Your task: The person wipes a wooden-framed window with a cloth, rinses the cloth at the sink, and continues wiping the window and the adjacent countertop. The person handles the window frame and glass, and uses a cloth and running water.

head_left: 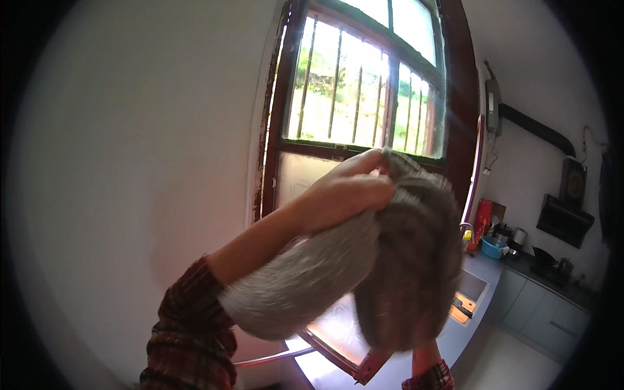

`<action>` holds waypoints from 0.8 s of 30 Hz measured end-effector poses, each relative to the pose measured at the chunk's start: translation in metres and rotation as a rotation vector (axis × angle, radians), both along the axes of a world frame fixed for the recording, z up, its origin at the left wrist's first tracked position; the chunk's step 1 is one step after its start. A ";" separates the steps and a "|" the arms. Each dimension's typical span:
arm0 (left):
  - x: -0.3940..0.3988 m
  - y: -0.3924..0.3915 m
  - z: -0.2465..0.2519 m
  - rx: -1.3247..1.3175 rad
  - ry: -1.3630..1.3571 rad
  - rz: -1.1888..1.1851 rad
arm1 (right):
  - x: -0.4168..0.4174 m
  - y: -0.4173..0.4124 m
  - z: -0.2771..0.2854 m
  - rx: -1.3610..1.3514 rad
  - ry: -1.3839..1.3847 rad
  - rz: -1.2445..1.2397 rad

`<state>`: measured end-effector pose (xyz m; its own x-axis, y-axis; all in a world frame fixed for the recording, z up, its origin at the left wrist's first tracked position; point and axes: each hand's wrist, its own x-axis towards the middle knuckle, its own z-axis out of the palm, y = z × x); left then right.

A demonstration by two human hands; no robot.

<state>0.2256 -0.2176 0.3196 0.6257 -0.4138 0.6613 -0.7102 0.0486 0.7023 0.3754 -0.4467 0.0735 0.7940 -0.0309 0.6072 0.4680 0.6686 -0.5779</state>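
A grey-brown cloth (419,263), blurred by motion, hangs in loose folds before the window. My left hand (358,187) grips its upper edge with fingers closed, in front of the window's lower frame. Part of the cloth droops under my left forearm. My right hand (425,336) is mostly hidden behind the lower right of the cloth; only the wrist and a plaid sleeve show, so its fingers cannot be made out. Behind the cloth stands a dark red wooden window frame (458,97) with barred panes. An open casement (341,331) shows below the cloth.
A countertop (475,336) runs along the right, with a sink (473,285), and a knife (460,308) on a wooden cutting board (457,319). Farther back are a blue basin (493,247), a wok (543,256), a range hood (565,219) and cabinets (531,302). A plain wall (136,146) is at left.
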 end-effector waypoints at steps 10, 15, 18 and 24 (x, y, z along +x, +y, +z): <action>-0.033 0.093 0.040 -0.431 0.090 0.022 | -0.038 0.013 0.019 -0.081 -0.007 0.059; -0.002 0.068 0.045 -0.281 -0.330 0.286 | -0.050 0.003 0.029 -0.021 0.082 -0.080; 0.027 0.134 0.104 -0.065 -0.204 0.647 | -0.055 0.024 0.029 -0.040 0.044 -0.016; 0.138 0.129 0.115 -0.159 -0.581 1.742 | -0.056 0.014 0.029 -0.059 -0.026 -0.031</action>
<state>0.3636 -0.0889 0.4348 -0.0691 0.4552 0.8877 -0.1436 -0.8851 0.4427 0.3193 -0.4324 0.1028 0.7770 -0.0187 0.6292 0.5032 0.6191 -0.6030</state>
